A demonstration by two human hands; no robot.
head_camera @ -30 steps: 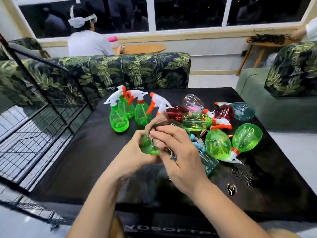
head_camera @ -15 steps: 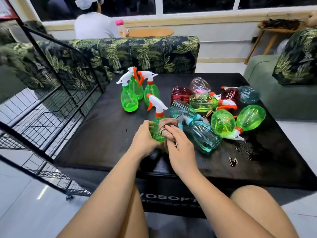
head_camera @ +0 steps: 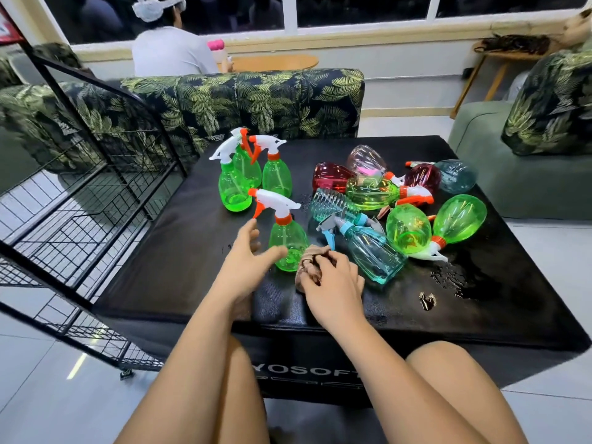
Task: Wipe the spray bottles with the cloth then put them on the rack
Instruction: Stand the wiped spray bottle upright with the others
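Our left hand is spread, fingers loose, just beside the upright green translucent plastic spray bottle with a white-and-orange trigger; we cannot tell whether the thumb touches it. Our right hand grips a crumpled brown cloth just beside the bottle's base on the black padded table. The black wire rack stands to the left.
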